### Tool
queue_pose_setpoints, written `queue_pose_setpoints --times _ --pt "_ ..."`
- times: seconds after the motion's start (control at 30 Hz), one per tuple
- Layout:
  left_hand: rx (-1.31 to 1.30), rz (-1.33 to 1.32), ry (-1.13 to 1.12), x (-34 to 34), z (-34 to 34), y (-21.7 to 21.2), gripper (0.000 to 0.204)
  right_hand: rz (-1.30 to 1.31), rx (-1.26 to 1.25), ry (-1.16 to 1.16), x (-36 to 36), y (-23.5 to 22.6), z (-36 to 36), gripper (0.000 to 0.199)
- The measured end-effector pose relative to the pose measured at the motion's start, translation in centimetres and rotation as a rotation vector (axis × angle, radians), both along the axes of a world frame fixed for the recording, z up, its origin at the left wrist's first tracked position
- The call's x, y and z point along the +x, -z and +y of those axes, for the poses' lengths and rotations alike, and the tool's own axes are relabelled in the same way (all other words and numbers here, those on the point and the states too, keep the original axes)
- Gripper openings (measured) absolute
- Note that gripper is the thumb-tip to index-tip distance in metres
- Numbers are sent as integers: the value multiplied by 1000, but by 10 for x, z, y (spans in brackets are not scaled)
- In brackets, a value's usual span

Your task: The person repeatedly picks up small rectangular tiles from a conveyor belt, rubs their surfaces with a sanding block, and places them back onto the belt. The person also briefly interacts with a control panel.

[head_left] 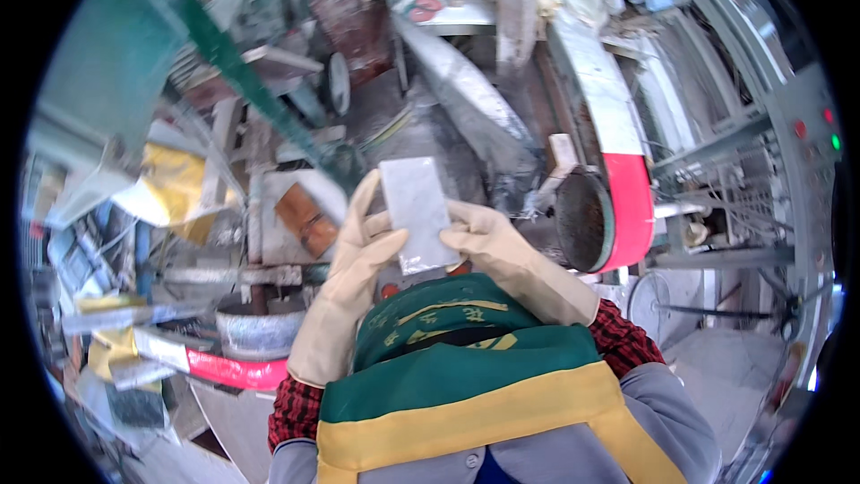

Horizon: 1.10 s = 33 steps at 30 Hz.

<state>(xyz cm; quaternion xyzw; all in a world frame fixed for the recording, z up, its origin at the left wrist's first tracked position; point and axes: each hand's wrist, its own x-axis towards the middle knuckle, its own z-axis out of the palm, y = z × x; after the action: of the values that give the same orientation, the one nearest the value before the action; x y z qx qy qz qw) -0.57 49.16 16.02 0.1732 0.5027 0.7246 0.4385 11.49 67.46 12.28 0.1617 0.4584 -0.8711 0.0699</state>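
Between my two hands, in front of my apron, is a smooth white rectangular slab (417, 211), tilted a little. My left hand (365, 242), in a long cream rubber glove, is closed on its left edge, thumb lying on the face. My right hand (491, 237), gloved alike, grips the opposite edge lower down, its thumb at the rim. What the slab is made of I cannot tell. Close below the slab is my green apron (537, 358) with a yellow band.
To the right, a conveyor-like frame with a white and pink-red band (630, 206) curves round a dark round drum (582, 220). A green metal beam (237, 76) slants down on the left. Yellow sheeting (184, 184) hangs there, and a brown block (306, 220) lies nearer.
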Motion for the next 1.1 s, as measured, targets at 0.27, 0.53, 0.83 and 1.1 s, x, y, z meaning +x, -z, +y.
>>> queue_pose_setpoints --times 0.27,0.53,0.83,1.1 --pt "-140 135 -15 -25 80 57 58 -73 -31 95 46 -31 36 52" --pt "-267 416 484 31 110 43 100 -124 282 938 76 54 111 43" --pt "-425 70 -23 -4 14 80 69 -454 652 1326 125 130 271 32" --pt "-532 -111 -282 -3 -53 104 61 -804 662 1117 113 132 302 33"
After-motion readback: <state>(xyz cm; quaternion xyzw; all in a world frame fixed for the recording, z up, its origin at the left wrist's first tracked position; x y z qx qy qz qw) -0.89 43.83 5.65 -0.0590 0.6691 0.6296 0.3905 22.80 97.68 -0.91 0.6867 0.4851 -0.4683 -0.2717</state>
